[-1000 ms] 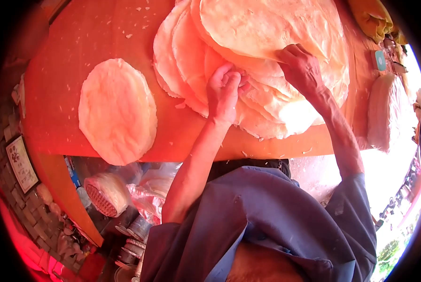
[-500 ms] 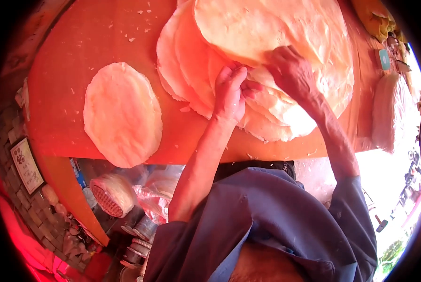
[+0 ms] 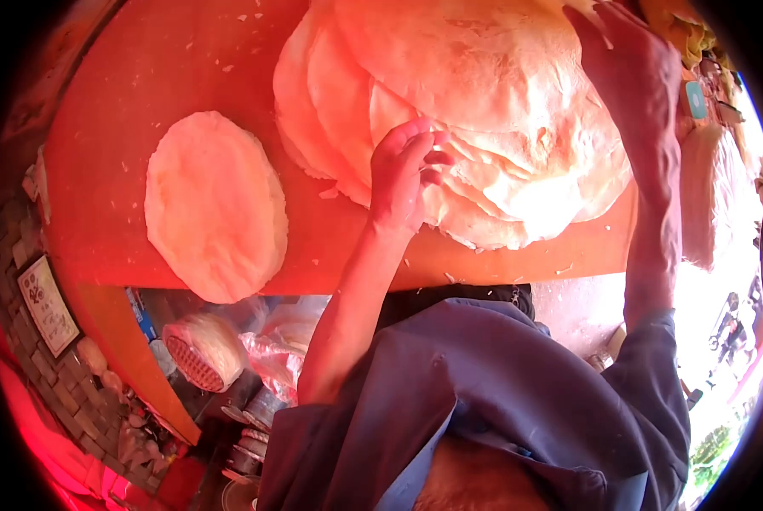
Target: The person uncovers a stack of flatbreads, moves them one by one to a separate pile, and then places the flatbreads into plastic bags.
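Your left hand sits at the left flank of the fanned pile of big, thin, pale round flatbreads. Its fingers are half curled and close together, resting against the rims of the lower sheets. Whether they pinch a rim cannot be told. Your right hand is up at the far right, laid over the right rim of the topmost sheet. Its grip is hidden, so you cannot tell whether it holds that sheet.

The pile covers the far right part of the orange worktop and comes close to its near edge. A smaller neat stack of pale round flatbreads lies well apart, toward the left, reaching the near edge. Pale crumbs dot the far side. Below the near edge, a bagged round bundle lies among clear plastic bags.
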`<action>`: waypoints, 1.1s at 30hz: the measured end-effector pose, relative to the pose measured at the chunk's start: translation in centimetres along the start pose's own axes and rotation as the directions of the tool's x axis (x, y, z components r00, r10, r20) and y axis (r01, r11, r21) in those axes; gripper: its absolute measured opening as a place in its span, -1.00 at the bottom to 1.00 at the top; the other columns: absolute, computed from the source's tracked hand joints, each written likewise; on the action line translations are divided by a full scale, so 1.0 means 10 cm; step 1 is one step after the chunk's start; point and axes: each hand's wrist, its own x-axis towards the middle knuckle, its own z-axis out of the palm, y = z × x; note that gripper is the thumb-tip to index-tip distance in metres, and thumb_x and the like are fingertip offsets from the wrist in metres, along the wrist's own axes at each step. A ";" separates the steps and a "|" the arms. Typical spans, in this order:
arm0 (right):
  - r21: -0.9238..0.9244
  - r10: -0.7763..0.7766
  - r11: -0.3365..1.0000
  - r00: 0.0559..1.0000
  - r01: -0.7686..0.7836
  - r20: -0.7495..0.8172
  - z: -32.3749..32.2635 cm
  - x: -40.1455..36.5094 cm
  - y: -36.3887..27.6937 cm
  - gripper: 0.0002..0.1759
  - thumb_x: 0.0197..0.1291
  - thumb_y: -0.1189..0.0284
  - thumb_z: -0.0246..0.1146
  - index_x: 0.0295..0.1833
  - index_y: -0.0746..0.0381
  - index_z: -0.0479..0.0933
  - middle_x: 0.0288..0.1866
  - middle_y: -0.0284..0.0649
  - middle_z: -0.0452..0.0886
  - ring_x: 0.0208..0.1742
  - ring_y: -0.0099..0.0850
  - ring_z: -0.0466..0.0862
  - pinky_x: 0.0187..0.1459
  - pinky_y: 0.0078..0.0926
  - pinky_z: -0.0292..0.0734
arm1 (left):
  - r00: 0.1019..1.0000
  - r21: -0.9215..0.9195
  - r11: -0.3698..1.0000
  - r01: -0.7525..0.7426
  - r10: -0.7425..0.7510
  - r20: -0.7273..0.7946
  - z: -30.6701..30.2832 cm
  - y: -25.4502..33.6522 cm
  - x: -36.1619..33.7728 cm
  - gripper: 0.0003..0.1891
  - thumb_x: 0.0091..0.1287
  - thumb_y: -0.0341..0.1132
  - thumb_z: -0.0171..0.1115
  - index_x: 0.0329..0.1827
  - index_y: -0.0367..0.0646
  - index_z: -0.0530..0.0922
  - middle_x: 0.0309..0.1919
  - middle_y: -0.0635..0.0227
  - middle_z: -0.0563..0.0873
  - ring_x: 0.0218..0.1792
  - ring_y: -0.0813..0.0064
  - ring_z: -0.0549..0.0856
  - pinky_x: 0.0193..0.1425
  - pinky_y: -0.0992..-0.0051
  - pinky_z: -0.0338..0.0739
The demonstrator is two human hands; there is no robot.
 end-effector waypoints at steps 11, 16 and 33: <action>0.449 -0.207 0.867 0.976 0.214 -0.067 0.71 -0.72 -0.44 -0.69 -0.09 0.65 0.28 -0.16 0.15 0.66 -0.18 -0.27 0.69 -0.10 -0.23 0.66 -0.19 -0.32 0.63 | 0.993 0.027 0.994 -0.109 0.110 -0.053 0.00 -0.04 0.13 -0.71 0.41 -0.39 0.14 0.14 -0.27 0.45 -0.07 0.24 0.68 -0.17 0.35 0.75 -0.29 0.56 0.66; 0.413 -0.252 0.873 0.965 0.260 -0.076 0.70 -0.61 -0.44 -0.75 -0.04 0.58 0.24 -0.16 0.23 0.61 -0.17 -0.20 0.67 -0.09 -0.21 0.64 -0.10 -0.31 0.56 | 0.988 -0.083 0.985 -0.150 0.147 -0.043 0.09 -0.03 0.10 -0.77 0.40 -0.43 0.13 0.07 -0.27 0.45 -0.11 0.23 0.68 -0.30 0.35 0.74 -0.36 0.58 0.63; -0.112 -0.285 0.949 0.953 0.296 0.107 0.34 0.03 0.20 -0.83 0.17 0.44 0.20 -0.17 0.06 0.67 -0.38 -0.23 0.71 -0.40 -0.24 0.71 -0.41 -0.31 0.57 | 0.991 0.003 0.992 0.128 -0.128 0.047 -0.02 -0.16 -0.16 -0.73 0.45 -0.38 0.07 0.15 -0.24 0.44 -0.06 0.13 0.70 -0.23 0.43 0.75 -0.42 0.68 0.51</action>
